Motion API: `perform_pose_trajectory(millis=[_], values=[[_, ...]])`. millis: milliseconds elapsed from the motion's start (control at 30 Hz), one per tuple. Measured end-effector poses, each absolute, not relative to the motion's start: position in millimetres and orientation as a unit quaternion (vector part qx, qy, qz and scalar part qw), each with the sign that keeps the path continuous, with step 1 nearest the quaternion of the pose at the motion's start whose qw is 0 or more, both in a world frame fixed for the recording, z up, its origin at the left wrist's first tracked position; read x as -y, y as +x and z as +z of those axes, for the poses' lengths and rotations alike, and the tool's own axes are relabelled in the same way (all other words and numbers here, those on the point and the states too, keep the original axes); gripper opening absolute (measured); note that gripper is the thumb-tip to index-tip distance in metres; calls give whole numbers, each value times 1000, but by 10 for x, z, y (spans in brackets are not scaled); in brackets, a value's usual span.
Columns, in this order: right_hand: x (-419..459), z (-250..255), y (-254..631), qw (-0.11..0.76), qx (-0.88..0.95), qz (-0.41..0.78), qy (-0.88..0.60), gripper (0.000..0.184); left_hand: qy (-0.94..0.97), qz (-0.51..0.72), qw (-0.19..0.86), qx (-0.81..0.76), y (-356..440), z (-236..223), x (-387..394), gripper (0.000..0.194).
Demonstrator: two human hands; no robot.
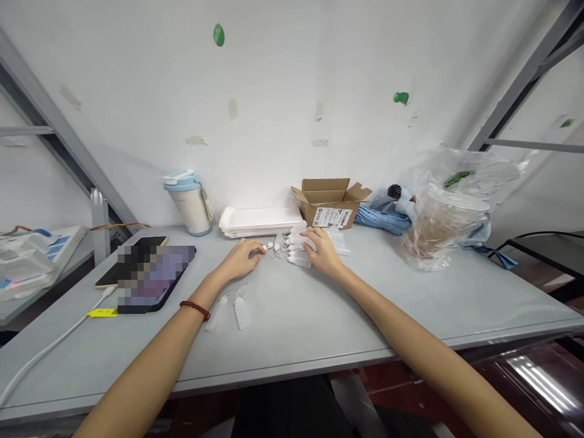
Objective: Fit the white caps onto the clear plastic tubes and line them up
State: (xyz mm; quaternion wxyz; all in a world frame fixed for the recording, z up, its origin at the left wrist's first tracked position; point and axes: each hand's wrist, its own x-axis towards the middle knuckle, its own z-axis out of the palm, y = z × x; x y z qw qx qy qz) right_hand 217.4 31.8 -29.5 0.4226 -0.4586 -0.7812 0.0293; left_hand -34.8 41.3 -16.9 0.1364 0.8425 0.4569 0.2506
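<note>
Curled inward, my left hand [241, 258] has its thumb and fingertips close together at the small white end of a corded tag [270, 245]. To its right, my right hand [323, 250] rests over a bunch of translucent white tags [298, 261] with thin cords, thumb and fingers apart; its palm side is hidden. Two more such tags lie nearer the front, one flat [242, 312] and one [218, 314] beside my left wrist. A stack of white trays [262, 220] stands just behind the hands.
An open cardboard box [329, 207] and a blue-lidded cup [189, 204] stand along the wall. Two phones [159, 277] and a white cable [55, 340] lie left. Blue cord [383, 219] and a plastic-wrapped container [449, 222] sit right. The table's front edge [292, 369] is near.
</note>
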Motion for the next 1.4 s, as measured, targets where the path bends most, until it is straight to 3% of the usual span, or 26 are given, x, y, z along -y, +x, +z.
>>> perform_pose_trajectory(millis=[300, 467, 567, 700, 1000, 1133, 1300, 1400], values=[[-155, -190, 2083, 415, 791, -39, -449, 28, 827, 251, 129, -486, -371, -141, -435, 19], [140, -81, 1877, 408, 839, -21, -360, 23, 818, 250, 116, -506, -341, -127, -415, 17], [290, -89, 1755, 311, 905, 29, -289, 18, 801, 257, 129, -525, -315, -122, -396, 13], [284, -123, 1738, 195, 928, 36, -315, 15, 785, 278, 146, -534, -299, -132, -382, 9], [100, -32, 1904, 153, 902, -21, -404, 16, 774, 296, 175, -531, -323, -167, -391, 13], [128, -58, 1879, 162, 908, -13, -387, 15, 749, 328, 226, -529, -345, -174, -398, 17], [195, -111, 1802, 182, 918, -2, -352, 16, 645, 400, 378, -531, -353, -119, -399, 38], [331, -123, 1695, 203, 930, 22, -307, 23, 607, 404, 425, -536, -351, -70, -386, 39]])
